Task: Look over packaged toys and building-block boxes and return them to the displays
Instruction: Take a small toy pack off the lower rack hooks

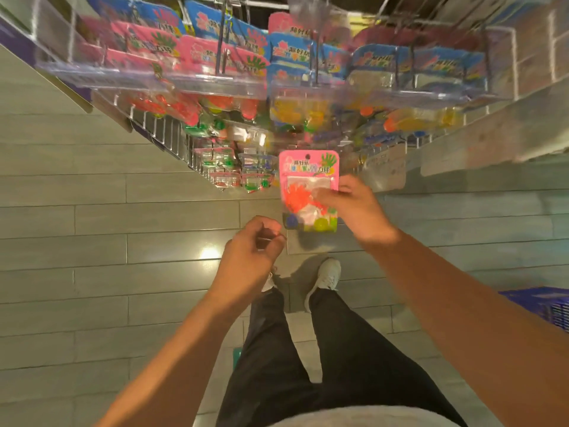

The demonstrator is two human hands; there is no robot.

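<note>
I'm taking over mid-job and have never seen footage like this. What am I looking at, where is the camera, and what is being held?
There is no machine here: a person works with bare hands, and the single picture comes from a wide-angle camera worn on the head, looking forward and down. That is why you see both forearms, dark trousers and pale shoes above a grey tiled floor. The right hand grips a pink toy packet with an orange hand-shaped toy and small coloured balls inside. The left hand has curled fingers and seems to hold nothing, though blur leaves some doubt. Ahead is a display rack of similar pink and blue packets on hooks. A blue crate shows at the right edge.
</note>
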